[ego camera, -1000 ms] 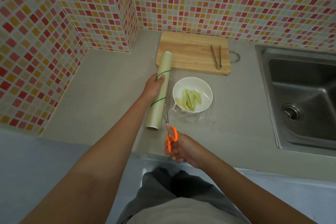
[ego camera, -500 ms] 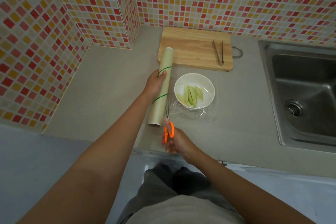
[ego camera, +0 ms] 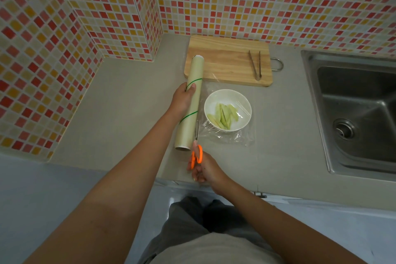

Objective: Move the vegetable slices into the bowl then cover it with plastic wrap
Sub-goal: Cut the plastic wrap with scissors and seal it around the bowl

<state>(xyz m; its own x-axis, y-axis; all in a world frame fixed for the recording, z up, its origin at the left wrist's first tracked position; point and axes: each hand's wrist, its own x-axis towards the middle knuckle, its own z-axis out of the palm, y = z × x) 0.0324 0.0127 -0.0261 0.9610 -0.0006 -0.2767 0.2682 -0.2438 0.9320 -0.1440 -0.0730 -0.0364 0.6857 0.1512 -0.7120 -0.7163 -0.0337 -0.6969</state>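
One bowl (ego camera: 227, 100), one roll of plastic wrap (ego camera: 190, 103), one pair of scissors (ego camera: 196, 148), one cutting board (ego camera: 227, 60), one pair of tongs (ego camera: 255, 65). Roughly five vegetable slices (ego camera: 224, 113) in the bowl, exact count unclear. One sink (ego camera: 353, 111), two hands.

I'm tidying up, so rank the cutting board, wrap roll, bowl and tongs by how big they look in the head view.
1. wooden cutting board
2. plastic wrap roll
3. white bowl, looks close to the roll in area, so unsure
4. metal tongs

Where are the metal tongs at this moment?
In the head view, the metal tongs lie on the right part of the wooden cutting board at the back of the counter, beyond the white bowl and left of the sink.
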